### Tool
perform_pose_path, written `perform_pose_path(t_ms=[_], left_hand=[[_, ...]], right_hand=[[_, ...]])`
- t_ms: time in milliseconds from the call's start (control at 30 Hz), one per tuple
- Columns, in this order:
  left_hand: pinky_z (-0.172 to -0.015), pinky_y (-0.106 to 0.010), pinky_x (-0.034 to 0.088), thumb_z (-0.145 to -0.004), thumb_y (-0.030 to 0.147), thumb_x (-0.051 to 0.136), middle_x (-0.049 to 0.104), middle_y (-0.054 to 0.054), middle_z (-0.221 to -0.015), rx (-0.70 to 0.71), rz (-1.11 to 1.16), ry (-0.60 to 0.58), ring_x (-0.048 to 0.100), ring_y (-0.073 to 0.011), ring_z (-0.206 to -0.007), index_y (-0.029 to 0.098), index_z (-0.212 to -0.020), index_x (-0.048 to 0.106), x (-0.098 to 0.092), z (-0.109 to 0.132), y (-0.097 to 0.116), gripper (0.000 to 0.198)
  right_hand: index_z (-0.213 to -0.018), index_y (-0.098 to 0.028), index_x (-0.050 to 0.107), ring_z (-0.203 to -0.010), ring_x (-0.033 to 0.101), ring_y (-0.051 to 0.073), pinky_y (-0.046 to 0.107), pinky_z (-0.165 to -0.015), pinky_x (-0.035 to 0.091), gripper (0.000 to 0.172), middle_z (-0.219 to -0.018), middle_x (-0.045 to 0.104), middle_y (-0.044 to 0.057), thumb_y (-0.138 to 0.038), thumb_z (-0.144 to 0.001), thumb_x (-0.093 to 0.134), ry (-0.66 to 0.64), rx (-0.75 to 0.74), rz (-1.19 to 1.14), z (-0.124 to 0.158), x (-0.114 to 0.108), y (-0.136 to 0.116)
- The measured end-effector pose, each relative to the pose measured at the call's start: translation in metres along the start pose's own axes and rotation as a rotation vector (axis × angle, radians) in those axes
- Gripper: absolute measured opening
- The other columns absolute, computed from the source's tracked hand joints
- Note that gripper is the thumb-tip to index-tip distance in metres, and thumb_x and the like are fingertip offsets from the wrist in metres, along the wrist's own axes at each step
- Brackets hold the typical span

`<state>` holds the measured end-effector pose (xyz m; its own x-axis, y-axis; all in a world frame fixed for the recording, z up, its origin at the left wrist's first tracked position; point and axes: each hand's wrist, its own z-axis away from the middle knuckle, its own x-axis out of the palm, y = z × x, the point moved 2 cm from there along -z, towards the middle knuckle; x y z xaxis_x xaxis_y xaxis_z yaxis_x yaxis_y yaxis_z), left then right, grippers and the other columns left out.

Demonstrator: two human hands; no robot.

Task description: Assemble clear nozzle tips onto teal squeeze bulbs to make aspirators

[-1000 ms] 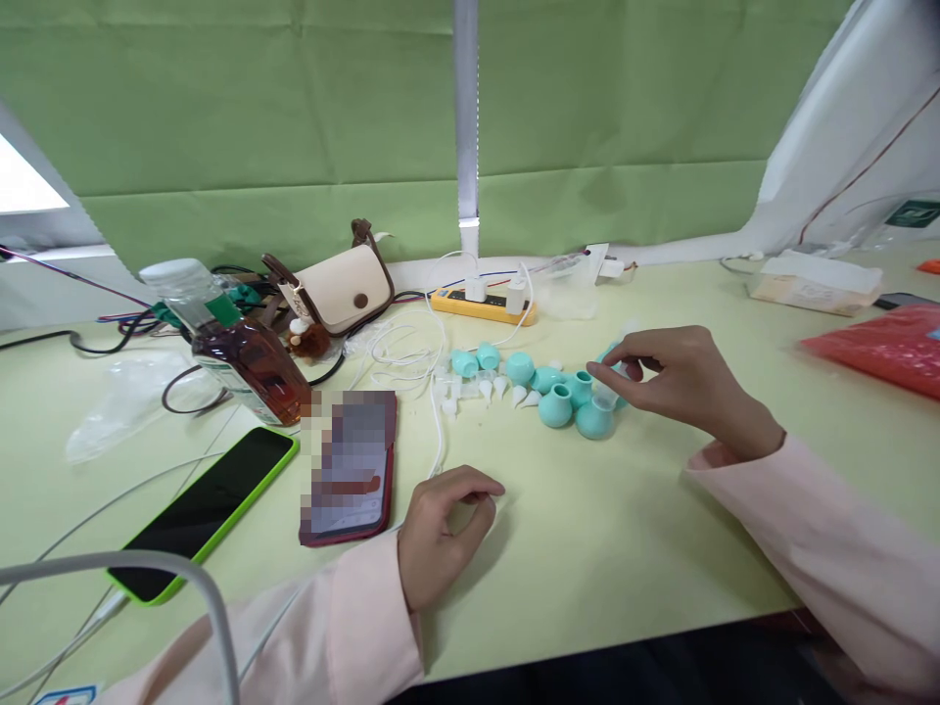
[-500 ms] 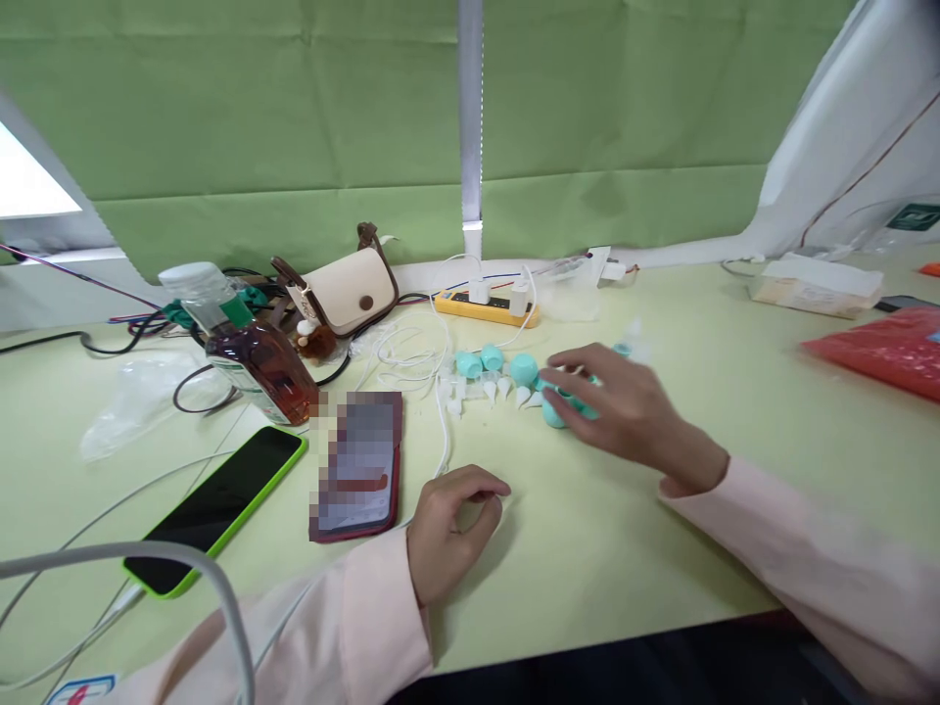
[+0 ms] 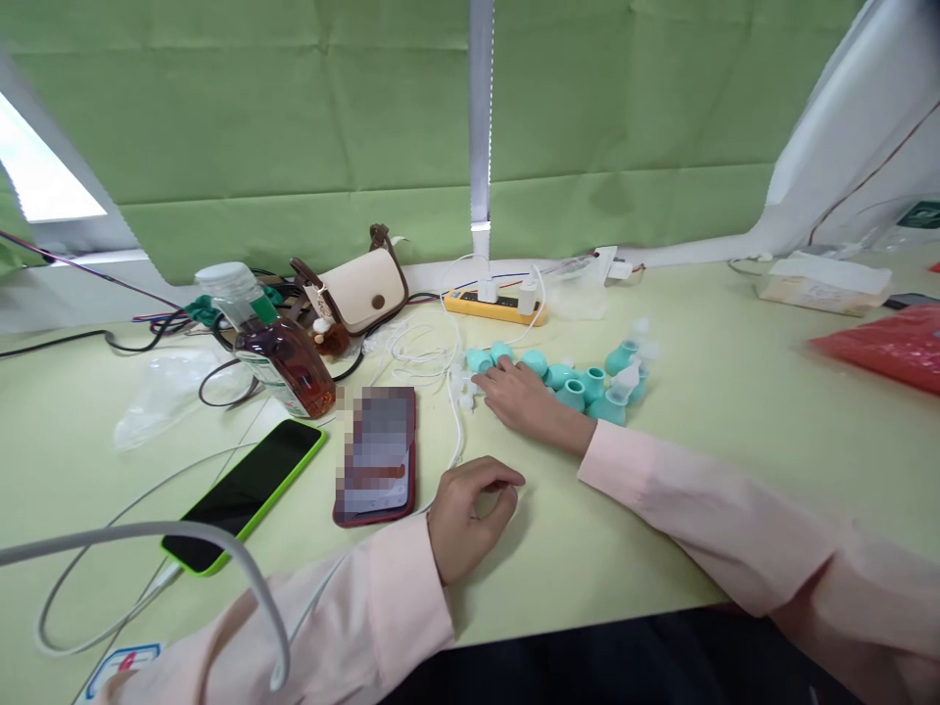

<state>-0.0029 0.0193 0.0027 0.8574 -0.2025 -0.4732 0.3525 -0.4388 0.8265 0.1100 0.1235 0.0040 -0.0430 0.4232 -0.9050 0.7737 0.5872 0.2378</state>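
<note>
My left hand (image 3: 474, 519) rests on the table, thumb and forefinger curled into a closed ring, and no object shows between them. Farther out, my right hand (image 3: 518, 399) is stretched to the left with its fingers apart. Its fingertips are over small white pointed nozzles (image 3: 468, 397), partly hiding them; whether they touch one cannot be made out. Behind and right of this hand lie several teal rubber bulbs (image 3: 573, 394), some with open necks. A teal bulb with a clear white tip (image 3: 624, 382) stands at the right of the group.
Left of my left hand lie a red-cased phone (image 3: 378, 460) and a green-cased phone (image 3: 246, 494). Behind them are a bottle of amber liquid (image 3: 286, 362), a cream bag (image 3: 359, 289) and a yellow power strip (image 3: 495, 308). A red plastic packet (image 3: 888, 348) lies far right.
My right hand has moved left from above the bulbs to the white nozzles, uncovering the bulbs on the right. My left hand keeps its shape and place; the view has shifted slightly.
</note>
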Motion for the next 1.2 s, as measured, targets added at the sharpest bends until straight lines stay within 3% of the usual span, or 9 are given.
perform_pose_path(t_ms=[133,233,333,433,533,667,867,1000,1200], left_hand=[[-0.068,-0.026,0.044,-0.072,0.012,0.046,0.063,-0.005,-0.075,-0.017,0.012,0.002,0.056,-0.0152,-0.072,0.015,-0.073,0.061,0.000,0.000,0.000,0.016],[-0.068,-0.026,0.044,-0.074,0.017,0.048,0.062,-0.005,-0.076,-0.105,0.108,0.029,0.056,-0.0153,-0.073,0.015,-0.076,0.059,0.001,-0.001,-0.003,0.012],[-0.064,-0.026,0.045,-0.074,0.023,0.051,0.060,-0.002,-0.071,-0.239,0.324,0.100,0.056,-0.0131,-0.067,0.017,-0.083,0.051,0.001,-0.004,-0.011,0.011],[-0.061,-0.026,0.046,-0.072,0.026,0.056,0.057,0.001,-0.068,-0.312,0.541,0.174,0.055,-0.0120,-0.064,0.019,-0.094,0.040,0.001,-0.007,-0.017,0.028],[-0.063,-0.026,0.045,-0.072,0.027,0.056,0.057,0.000,-0.074,-0.325,0.622,0.176,0.055,-0.0120,-0.067,0.019,-0.101,0.037,0.000,-0.008,-0.019,0.036],[-0.064,-0.025,0.044,-0.076,0.027,0.051,0.056,-0.001,-0.070,-0.332,0.626,0.146,0.053,-0.0108,-0.065,0.017,-0.094,0.042,0.000,-0.007,-0.017,0.022],[-0.061,-0.026,0.046,-0.075,0.025,0.052,0.053,0.000,-0.067,-0.348,0.665,0.180,0.051,-0.0109,-0.064,0.015,-0.092,0.042,0.000,-0.008,-0.014,0.022],[-0.053,-0.021,0.043,-0.073,0.024,0.054,0.049,0.003,-0.060,-0.379,0.629,0.266,0.047,-0.0083,-0.054,0.016,-0.082,0.042,-0.003,-0.008,-0.014,0.017],[-0.045,-0.017,0.035,-0.072,0.024,0.052,0.041,0.007,-0.057,-0.387,0.563,0.342,0.039,-0.0050,-0.045,0.019,-0.076,0.040,-0.004,-0.006,-0.011,0.014]], right_hand=[[-0.098,-0.014,0.051,-0.085,0.046,0.025,0.034,-0.065,0.035,0.022,-0.084,0.057,0.011,-0.014,-0.080,0.039,0.039,-0.003,-0.016,-0.001,0.000,0.000],[-0.100,-0.013,0.050,-0.084,0.047,0.024,0.035,-0.067,0.035,0.023,-0.086,0.057,0.010,-0.015,-0.079,0.040,0.079,-0.006,-0.036,0.006,-0.006,-0.001],[-0.098,-0.013,0.051,-0.084,0.048,0.022,0.034,-0.070,0.038,0.021,-0.089,0.057,0.010,-0.016,-0.078,0.042,0.232,-0.021,-0.163,0.023,-0.016,-0.003],[-0.090,-0.016,0.051,-0.079,0.051,0.018,0.032,-0.067,0.041,0.015,-0.084,0.058,0.008,-0.014,-0.077,0.045,0.440,-0.110,-0.353,0.044,-0.025,-0.008],[-0.086,-0.017,0.051,-0.075,0.053,0.017,0.031,-0.062,0.043,0.013,-0.080,0.058,0.007,-0.011,-0.076,0.046,0.497,-0.196,-0.447,0.058,-0.027,-0.013],[-0.089,-0.018,0.049,-0.075,0.052,0.013,0.026,-0.060,0.046,0.016,-0.083,0.057,0.007,-0.009,-0.076,0.046,0.483,-0.297,-0.517,0.065,-0.025,-0.017],[-0.092,-0.017,0.048,-0.078,0.053,0.013,0.024,-0.061,0.046,0.021,-0.088,0.056,0.008,-0.007,-0.073,0.049,0.467,-0.364,-0.571,0.062,-0.024,-0.015],[-0.094,-0.015,0.049,-0.080,0.052,0.015,0.029,-0.067,0.045,0.024,-0.086,0.056,0.008,-0.018,-0.071,0.053,0.393,-0.186,-0.690,0.050,-0.023,-0.008],[-0.084,-0.015,0.060,-0.064,0.051,0.010,0.022,-0.062,0.040,0.018,-0.071,0.058,0.002,-0.026,-0.079,0.045,0.041,0.040,-0.635,0.020,-0.009,-0.005]])
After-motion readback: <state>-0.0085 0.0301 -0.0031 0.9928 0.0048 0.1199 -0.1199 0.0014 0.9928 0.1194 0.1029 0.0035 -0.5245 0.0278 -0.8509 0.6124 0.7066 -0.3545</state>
